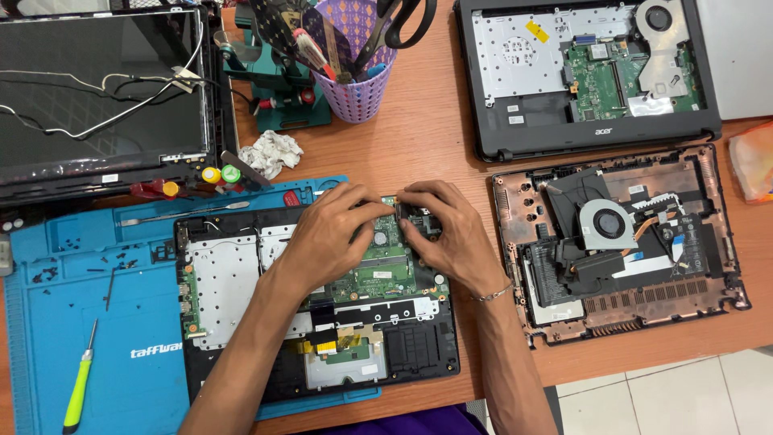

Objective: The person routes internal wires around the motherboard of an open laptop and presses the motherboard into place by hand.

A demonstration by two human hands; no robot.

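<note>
Left hand: the left hand (326, 234) lay palm down over the green circuit board (378, 270) of the opened laptop base (241, 282), fingers curled toward the top edge of the board; its grip was narrow, fingertips pressed near a small black part (424, 223), though I could not tell whether they pinched it
Right hand: the right hand (447, 234) met the left above the board, its grip closed around the small black part at the upper right of the board; a thin bracelet (493, 295) sat on the wrist
Laptop base: it rested on a blue work mat (97, 322) on the wooden bench (435, 121), metal shields showing at its left and a silver pad plate (346, 366) near its front edge
Mat: a yellow-green screwdriver (79, 391) lay at its lower left, small dark screws (80, 262) were scattered at its upper left
Right of the hands: a copper-toned bottom cover (620, 250) with a round fan (608, 223) lay just beside the base
Far right: a second black laptop chassis (588, 72) lay open, well apart from the hands
Far left: a bare screen panel (97, 97) with loose wires
Top middle: a purple tool cup (358, 68) held scissors (398, 24); a crumpled tissue (270, 153) lay below it
</note>
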